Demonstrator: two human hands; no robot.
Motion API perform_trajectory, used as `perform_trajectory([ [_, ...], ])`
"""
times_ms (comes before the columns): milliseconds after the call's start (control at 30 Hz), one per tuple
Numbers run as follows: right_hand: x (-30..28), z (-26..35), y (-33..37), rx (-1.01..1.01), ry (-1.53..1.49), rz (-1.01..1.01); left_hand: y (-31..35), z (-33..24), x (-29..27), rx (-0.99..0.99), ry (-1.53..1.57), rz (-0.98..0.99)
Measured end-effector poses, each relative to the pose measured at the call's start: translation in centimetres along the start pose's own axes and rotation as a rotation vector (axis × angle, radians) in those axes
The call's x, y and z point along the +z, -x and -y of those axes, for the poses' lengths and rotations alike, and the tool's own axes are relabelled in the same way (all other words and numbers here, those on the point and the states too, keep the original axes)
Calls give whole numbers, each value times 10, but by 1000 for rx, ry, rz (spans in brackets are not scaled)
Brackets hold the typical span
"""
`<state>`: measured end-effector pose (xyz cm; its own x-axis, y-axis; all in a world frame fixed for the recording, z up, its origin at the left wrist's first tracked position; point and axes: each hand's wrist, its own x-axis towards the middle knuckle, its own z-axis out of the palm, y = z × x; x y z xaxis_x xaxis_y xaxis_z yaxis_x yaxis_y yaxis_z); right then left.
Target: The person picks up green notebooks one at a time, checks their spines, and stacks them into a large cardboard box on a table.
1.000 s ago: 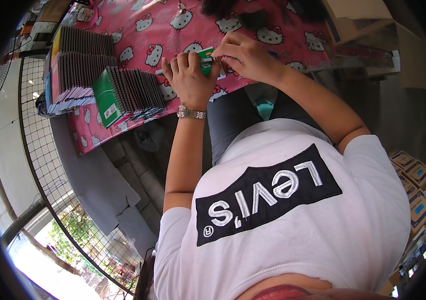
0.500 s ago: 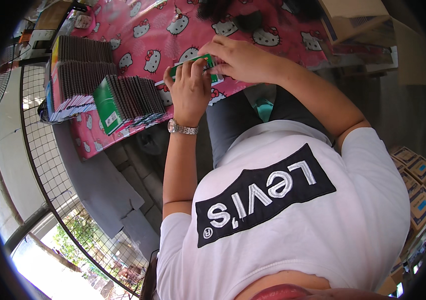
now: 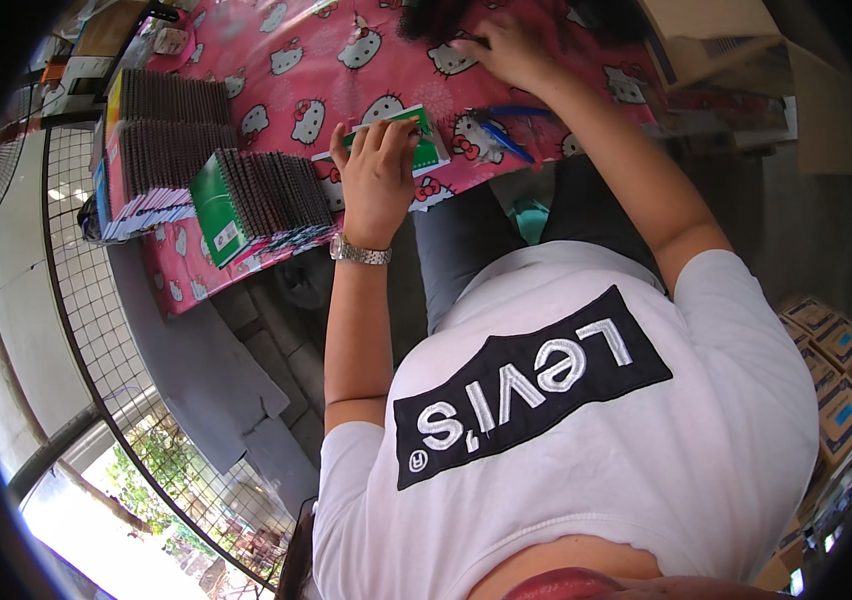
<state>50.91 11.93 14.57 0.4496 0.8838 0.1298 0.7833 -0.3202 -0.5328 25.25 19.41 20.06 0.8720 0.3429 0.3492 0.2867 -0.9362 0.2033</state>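
Observation:
A green-covered notebook (image 3: 428,150) with white edges lies near the front edge of the table. My left hand (image 3: 378,168) rests over it, fingers bent across the cover and gripping it against the table. Farther off to the right, my right hand (image 3: 511,55) reaches out with thumb and forefinger apart, holding nothing that I can see. Just beyond its fingertips is a dark heap (image 3: 433,18), too blurred to make out. Blue-handled pliers (image 3: 508,140) lie between the notebook and my right forearm.
Stacks of notebooks with dark spiral bindings (image 3: 171,135) stand at the table's left, a shorter green-covered row (image 3: 261,195) before them. The pink patterned tablecloth (image 3: 321,60) covers the table. Cardboard boxes (image 3: 711,45) sit at the far right; more boxes (image 3: 836,370) are stacked beside me.
My right hand has left the notebook and moved away to the far right, toward the dark heap. The blue-handled pliers now show on the table. My left hand stays on the notebook.

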Motion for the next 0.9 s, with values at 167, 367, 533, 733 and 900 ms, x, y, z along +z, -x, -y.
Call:
perform_trajectory([
  [167,4,-24,0,-114,293,111,8,-6,-2,-151,-207,-72],
  [367,-60,73,10,-110,-850,923,13,1,2,-99,-59,-63],
  [533,-43,52,4,-137,-1212,877,2,-1,0,-104,25,-97],
  [733,-47,57,5,-133,-1167,873,1,4,1,-98,102,-136],
  [900,-43,50,4,-183,-1426,944,-2,2,-2,-116,127,-109],
])
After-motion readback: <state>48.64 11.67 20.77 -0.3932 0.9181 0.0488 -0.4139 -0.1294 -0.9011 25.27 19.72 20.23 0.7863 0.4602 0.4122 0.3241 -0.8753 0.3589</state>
